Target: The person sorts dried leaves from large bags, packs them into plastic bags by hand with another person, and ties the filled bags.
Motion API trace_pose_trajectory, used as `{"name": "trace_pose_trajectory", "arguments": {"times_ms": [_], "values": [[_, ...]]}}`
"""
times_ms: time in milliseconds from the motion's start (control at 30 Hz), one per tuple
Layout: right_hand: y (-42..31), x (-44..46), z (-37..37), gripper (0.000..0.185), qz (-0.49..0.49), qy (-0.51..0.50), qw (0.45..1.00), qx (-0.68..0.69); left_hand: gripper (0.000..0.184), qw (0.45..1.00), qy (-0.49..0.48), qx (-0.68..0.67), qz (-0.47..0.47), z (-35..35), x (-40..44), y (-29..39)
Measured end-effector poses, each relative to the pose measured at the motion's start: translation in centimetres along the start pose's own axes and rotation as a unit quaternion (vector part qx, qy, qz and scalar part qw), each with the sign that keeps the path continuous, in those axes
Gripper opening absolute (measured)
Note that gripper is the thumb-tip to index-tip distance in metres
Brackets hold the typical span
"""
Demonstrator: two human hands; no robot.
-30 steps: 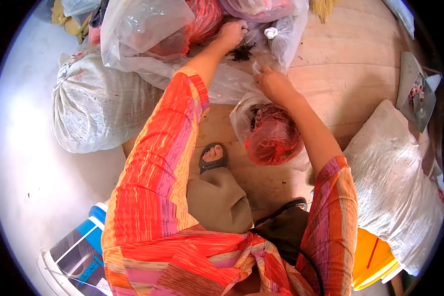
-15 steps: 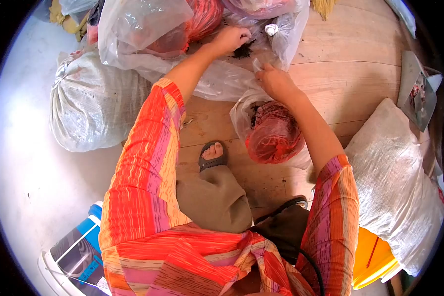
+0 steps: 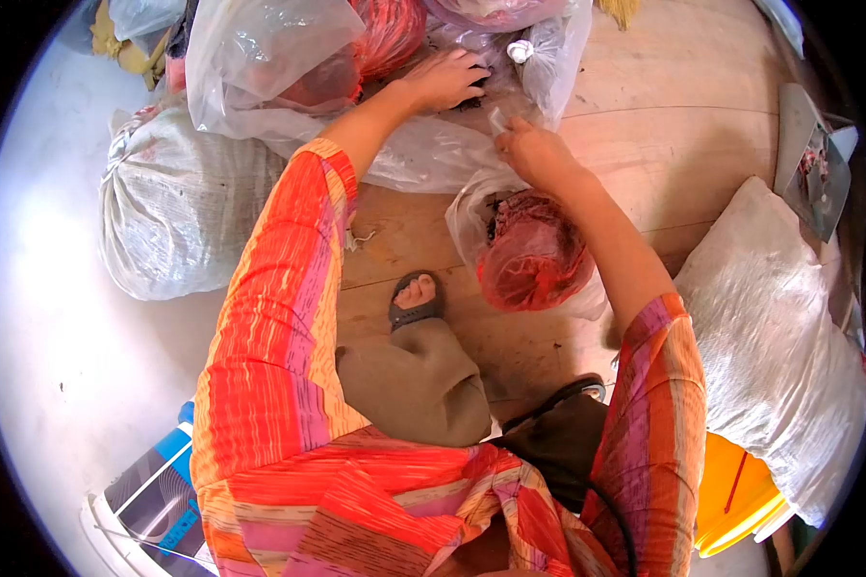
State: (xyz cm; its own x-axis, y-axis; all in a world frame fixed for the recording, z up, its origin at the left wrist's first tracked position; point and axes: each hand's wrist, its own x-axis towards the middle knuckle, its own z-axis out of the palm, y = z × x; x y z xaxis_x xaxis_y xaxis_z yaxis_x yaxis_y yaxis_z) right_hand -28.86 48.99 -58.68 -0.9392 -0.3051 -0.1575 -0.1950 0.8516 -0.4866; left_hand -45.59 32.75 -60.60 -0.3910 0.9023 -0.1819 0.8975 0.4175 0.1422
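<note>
My left hand [image 3: 445,80] rests over dark crumbly bits on the large clear plastic bag [image 3: 423,159], its fingers spread and holding nothing I can see. To its right, my right hand [image 3: 532,152] pinches an edge of that clear plastic. Beyond my left wrist lies a red bag [image 3: 393,37], partly under the plastic. A knotted clear bag [image 3: 547,72] with a white tie sits past my right hand. Below my right forearm stands an open bag with reddish, netted contents [image 3: 534,255].
A white woven sack [image 3: 188,202] stands on the left and another sack [image 3: 775,317] leans at the right. At the lower corners are a blue-and-white bucket [image 3: 154,500] and a yellow bucket [image 3: 736,495]. A dustpan-like container [image 3: 816,173] holds scraps at far right.
My left hand has gone from curled fingers to spread ones over the dark bits, now covering more of them. My right hand keeps its pinch on the plastic. The view has shifted slightly.
</note>
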Motion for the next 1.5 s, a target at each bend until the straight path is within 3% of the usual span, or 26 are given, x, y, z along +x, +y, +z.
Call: {"name": "trace_pose_trajectory", "arguments": {"times_ms": [233, 300, 400, 633, 933, 1000, 1100, 1167, 1300, 1367, 1400, 1433, 1467, 1500], "values": [[-0.3, 0.0, -0.2, 0.016, -0.010, -0.002, 1.000, -0.005, 0.050, 0.990, 0.021, -0.115, -0.076, 0.1, -4.1, 2.4], [-0.3, 0.0, -0.1, 0.016, -0.015, 0.014, 1.000, -0.010, 0.064, 0.976, 0.105, -0.107, -0.157, 1.0, -5.0, 3.2], [-0.2, 0.0, 0.0, 0.019, -0.040, 0.018, 0.999, 0.000, 0.074, 0.963, 0.057, -0.136, -0.226, 1.8, -5.2, 3.6], [-1.0, 0.0, -0.5, 0.017, -0.019, 0.004, 1.000, 0.009, 0.072, 0.944, 0.111, -0.158, -0.267, 2.7, -2.9, 4.6], [-1.0, 0.3, -0.4, 0.018, 0.008, -0.018, 1.000, 0.022, 0.051, 0.944, 0.140, -0.177, -0.240, 2.6, -2.3, 5.0], [-0.8, 0.4, -0.3, 0.018, 0.010, -0.014, 0.999, 0.038, 0.040, 0.948, 0.205, -0.166, -0.179, 3.7, -2.3, 4.0], [-0.1, 0.7, 0.4, 0.017, -0.008, 0.022, 0.998, 0.053, 0.032, 0.938, 0.223, -0.201, -0.175, 4.6, -2.2, 3.4], [0.5, 1.6, 0.7, 0.020, -0.028, 0.145, 0.986, 0.082, 0.029, 0.935, 0.224, -0.210, -0.177, 5.3, -2.1, 2.8], [-0.7, 3.6, -1.8, 0.021, -0.017, 0.197, 0.968, 0.153, 0.025, 0.922, 0.192, -0.252, -0.221, 4.5, -2.5, 2.5], [-1.8, 5.1, -2.7, 0.022, 0.070, 0.136, 0.931, 0.330, 0.025, 0.903, 0.191, -0.305, -0.235, 5.0, -2.3, 1.5], [-2.2, 5.7, -2.5, 0.022, 0.072, 0.135, 0.932, 0.329, 0.025, 0.882, 0.189, -0.355, -0.246, 4.6, -2.2, 1.3], [-2.5, 6.3, -2.3, 0.026, 0.143, 0.127, 0.829, 0.526, 0.025, 0.881, 0.190, -0.358, -0.245, 4.2, -2.2, 1.2], [-2.6, 6.7, -2.2, 0.032, 0.205, 0.112, 0.680, 0.695, 0.026, 0.855, 0.171, -0.413, -0.262, 3.6, -2.2, 0.6], [-2.4, 7.1, -1.9, 0.032, 0.206, 0.112, 0.680, 0.694, 0.026, 0.826, 0.150, -0.466, -0.278, 2.2, -2.4, 0.3]]}}
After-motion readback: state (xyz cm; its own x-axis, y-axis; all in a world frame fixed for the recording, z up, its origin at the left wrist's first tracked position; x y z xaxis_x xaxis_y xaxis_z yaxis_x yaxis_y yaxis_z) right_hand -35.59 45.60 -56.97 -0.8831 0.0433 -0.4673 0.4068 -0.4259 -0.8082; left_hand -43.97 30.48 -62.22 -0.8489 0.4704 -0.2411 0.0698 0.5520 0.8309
